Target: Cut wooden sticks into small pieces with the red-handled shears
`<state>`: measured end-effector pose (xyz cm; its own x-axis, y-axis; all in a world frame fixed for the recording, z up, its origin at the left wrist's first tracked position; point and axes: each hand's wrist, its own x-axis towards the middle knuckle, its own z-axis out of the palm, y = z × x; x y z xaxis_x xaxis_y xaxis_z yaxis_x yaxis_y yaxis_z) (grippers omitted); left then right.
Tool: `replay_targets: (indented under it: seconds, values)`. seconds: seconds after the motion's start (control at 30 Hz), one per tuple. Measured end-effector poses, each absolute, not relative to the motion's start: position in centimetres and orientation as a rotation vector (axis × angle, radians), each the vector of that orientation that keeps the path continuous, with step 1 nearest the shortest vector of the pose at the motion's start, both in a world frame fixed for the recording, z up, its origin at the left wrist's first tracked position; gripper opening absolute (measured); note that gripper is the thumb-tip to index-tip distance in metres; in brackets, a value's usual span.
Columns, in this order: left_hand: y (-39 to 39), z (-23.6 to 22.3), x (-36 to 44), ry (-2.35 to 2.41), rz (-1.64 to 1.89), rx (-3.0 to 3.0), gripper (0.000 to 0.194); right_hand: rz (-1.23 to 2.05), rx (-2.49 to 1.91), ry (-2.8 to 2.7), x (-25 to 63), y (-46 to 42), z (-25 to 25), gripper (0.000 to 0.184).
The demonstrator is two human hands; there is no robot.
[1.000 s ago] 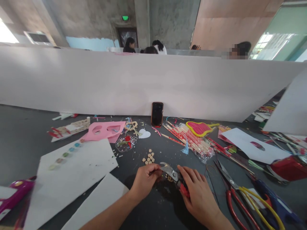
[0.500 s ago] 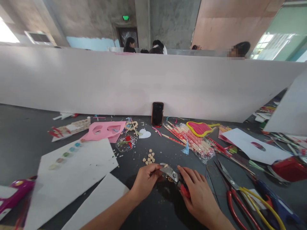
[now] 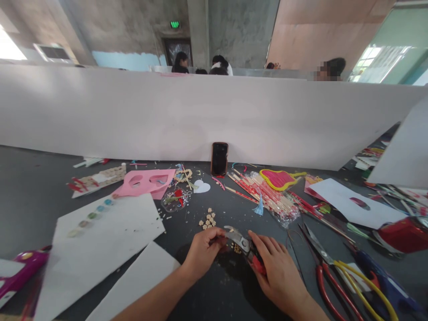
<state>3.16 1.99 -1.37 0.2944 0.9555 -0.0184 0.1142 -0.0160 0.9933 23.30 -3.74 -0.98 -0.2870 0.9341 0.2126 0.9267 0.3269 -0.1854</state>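
Note:
My right hand (image 3: pixel 279 272) is wrapped round the red handle of a pair of pruning shears (image 3: pixel 241 240), their curved blades pointing left. Close to the blade tips, my left hand (image 3: pixel 204 252) is closed in a pinch; what its fingers hold is too small to make out. A tiny pale piece shows between the blades. Below the shears lie several small light-coloured bits (image 3: pixel 236 248) on the dark table. Just beyond my left hand sits a little heap of flower-shaped wooden beads (image 3: pixel 208 220).
Red-handled scissors (image 3: pixel 323 267) and other tools lie at the right, beside a red container (image 3: pixel 403 235). Patterned sticks (image 3: pixel 264 191) fan out behind. White sheets (image 3: pixel 110 232) and a purple glue gun (image 3: pixel 25 269) are at left. A phone (image 3: pixel 220 159) leans against the white partition (image 3: pixel 160 116).
The shears' blades have shifted very slightly and appear a little further apart from my left fingers. Both hands stay in nearly the same place.

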Motion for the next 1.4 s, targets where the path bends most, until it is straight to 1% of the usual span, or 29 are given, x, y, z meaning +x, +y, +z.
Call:
replay_targets:
  seconds: [0.3,0.5,0.83,1.03,1.3,1.4]
  values:
    - [1.91,-1.82,3.21,1.054,0.944,1.405,0.012,0.186,-1.677,-2.302,23.08,-4.00,-0.72,0.049]
    - [1.77,-1.84,3.08,1.055,0.941,1.460,0.012,0.139,-1.727,-2.303,22.89,-4.39,-0.57,0.044]
    - [2.14,-1.85,3.12,1.027,0.956,1.342,0.009,0.082,-1.740,-2.306,22.56,-3.88,-1.09,0.048]
    - [2.09,-1.49,2.93,1.062,0.884,1.443,0.017,0.105,-1.712,-2.315,22.71,-3.92,-1.11,0.055]
    - [2.02,-1.75,2.98,1.099,0.877,1.464,0.016,0.214,-1.726,-2.312,22.92,-4.04,-0.95,0.049]
    - [1.88,-1.76,2.97,1.105,0.875,1.492,0.017,0.195,-1.737,-2.305,22.92,-4.27,-0.85,0.046]
